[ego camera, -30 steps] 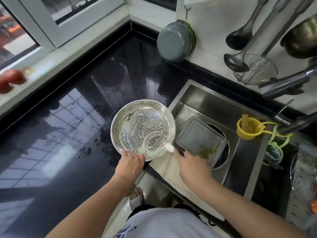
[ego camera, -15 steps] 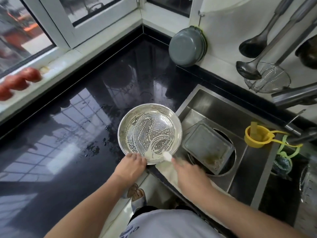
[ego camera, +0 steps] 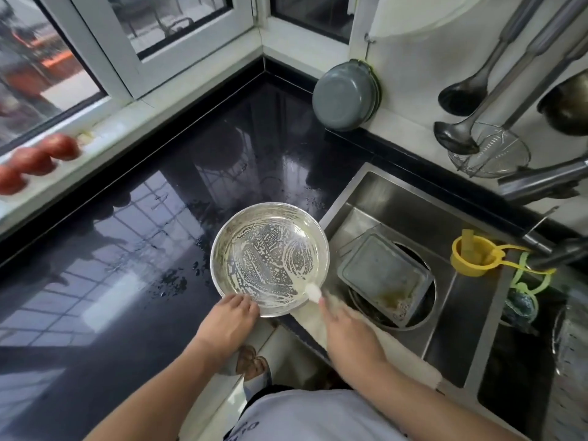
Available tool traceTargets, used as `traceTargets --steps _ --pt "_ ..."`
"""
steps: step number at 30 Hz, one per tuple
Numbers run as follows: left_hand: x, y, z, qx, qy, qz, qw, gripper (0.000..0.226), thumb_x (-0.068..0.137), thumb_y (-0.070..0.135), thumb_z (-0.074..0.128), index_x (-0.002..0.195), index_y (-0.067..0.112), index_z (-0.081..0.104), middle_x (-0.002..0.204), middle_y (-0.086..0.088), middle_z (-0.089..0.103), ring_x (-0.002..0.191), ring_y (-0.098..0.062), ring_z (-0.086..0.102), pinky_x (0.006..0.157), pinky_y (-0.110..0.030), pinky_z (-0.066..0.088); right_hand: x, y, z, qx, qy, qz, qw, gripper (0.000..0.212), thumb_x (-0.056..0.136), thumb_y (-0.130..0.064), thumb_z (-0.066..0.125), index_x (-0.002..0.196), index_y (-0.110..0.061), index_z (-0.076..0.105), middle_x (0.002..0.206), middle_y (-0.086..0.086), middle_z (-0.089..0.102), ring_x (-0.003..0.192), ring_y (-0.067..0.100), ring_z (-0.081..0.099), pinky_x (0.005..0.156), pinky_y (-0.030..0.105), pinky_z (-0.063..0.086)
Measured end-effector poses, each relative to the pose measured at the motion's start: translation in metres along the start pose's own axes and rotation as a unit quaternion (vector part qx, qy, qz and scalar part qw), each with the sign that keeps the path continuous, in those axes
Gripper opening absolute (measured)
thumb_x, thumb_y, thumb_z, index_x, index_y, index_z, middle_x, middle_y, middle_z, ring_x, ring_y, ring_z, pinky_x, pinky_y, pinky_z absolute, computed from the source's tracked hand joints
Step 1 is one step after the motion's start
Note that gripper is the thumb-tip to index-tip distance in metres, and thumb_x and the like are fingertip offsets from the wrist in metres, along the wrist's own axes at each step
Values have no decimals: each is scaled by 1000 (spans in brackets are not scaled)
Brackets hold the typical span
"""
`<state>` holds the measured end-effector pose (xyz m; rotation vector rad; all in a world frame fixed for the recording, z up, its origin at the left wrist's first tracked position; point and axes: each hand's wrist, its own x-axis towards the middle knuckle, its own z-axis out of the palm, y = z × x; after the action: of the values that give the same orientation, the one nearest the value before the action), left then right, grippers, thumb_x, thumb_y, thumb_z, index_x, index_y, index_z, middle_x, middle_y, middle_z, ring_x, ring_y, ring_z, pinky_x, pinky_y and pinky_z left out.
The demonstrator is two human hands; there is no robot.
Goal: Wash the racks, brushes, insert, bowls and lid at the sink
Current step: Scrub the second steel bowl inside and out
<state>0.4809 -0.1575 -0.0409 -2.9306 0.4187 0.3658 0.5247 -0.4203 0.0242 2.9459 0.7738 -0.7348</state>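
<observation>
A round steel bowl (ego camera: 270, 259), streaked inside with white soap foam, sits on the black counter at the sink's left edge. My left hand (ego camera: 227, 323) grips its near rim. My right hand (ego camera: 346, 335) holds a white scrubbing brush (ego camera: 313, 291) whose tip touches the bowl's near right rim. A dirty rectangular container (ego camera: 381, 275) lies tilted over the drain in the steel sink (ego camera: 391, 195).
A yellow strainer (ego camera: 471, 257) hangs in the sink near the tap. Ladles, a mesh skimmer (ego camera: 496, 151) and a grey bowl (ego camera: 345, 98) hang on the wall. Tomatoes (ego camera: 35, 159) lie on the window sill. The black counter (ego camera: 127, 249) is wet.
The brush tip has shifted slightly along the bowl's near rim. My left hand keeps its hold on the rim, and the view has tilted.
</observation>
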Motion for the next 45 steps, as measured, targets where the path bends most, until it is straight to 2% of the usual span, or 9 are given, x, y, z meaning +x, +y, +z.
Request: traceTargets --steps 3,7,11,20,23,27,33,39,45 --pt "10 26 -7 3 -30 15 999 32 59 10 87 87 9 70 81 -10 71 73 -27 70 67 -36 58 -8 -10 3 13 -36 -41 998 72 98 -10 41 160 -29 12 133 7 52 107 33 63 86 39 50" --pt "10 36 -23 -74 -18 19 997 23 89 12 56 110 18 62 106 -1 71 101 -23 70 92 -37 54 17 29 -22 -32 9 6 999 72 95 -6 40 159 -35 21 129 4 56 99 32 64 77 38 48" --pt "-14 1 -7 -105 -4 27 994 41 72 31 77 112 30 71 122 13 72 112 -11 67 105 -32 48 38 41 -37 -67 22 24 997 67 101 -9 36 160 -32 15 132 8 56 95 30 65 71 37 43" --pt "-2 34 -10 -46 -67 -12 997 60 43 21 98 98 10 75 100 -9 78 88 -21 76 73 -30 59 -4 2 2 3 -37 -80 996 74 94 -11 44 159 -33 16 133 5 55 106 33 64 82 38 50" --pt "1 40 -27 -121 -25 -47 991 41 82 13 74 120 19 60 119 -1 72 107 -21 69 90 -32 53 26 29 -17 -44 27 -25 998 68 95 -8 40 156 -34 23 124 5 60 100 32 66 73 38 48" --pt "-24 14 -12 -144 -42 -42 988 71 77 14 82 142 29 58 144 10 62 133 -16 60 111 -37 48 50 53 -31 -71 -8 37 997 56 99 -6 36 151 -26 39 122 8 63 104 31 66 79 38 52" --pt "-18 23 -19 -105 -59 -60 991 50 46 19 99 89 26 74 104 9 75 89 -16 72 57 -27 58 15 28 6 96 23 70 993 58 98 -9 38 152 -28 31 128 2 59 108 30 64 82 38 47" --pt "2 39 -61 -132 17 -112 985 46 46 1 88 76 22 61 71 6 61 62 -23 63 40 -29 37 3 97 -2 224 66 151 961 7 105 -18 45 107 -21 52 97 1 64 88 21 63 72 35 53" --pt "34 58 -130 -180 94 -147 968 42 52 -7 80 68 23 56 61 5 58 55 -29 59 45 -27 24 -23 186 -20 399 129 283 863 17 106 -24 44 100 -18 59 94 5 63 80 18 60 69 41 52"
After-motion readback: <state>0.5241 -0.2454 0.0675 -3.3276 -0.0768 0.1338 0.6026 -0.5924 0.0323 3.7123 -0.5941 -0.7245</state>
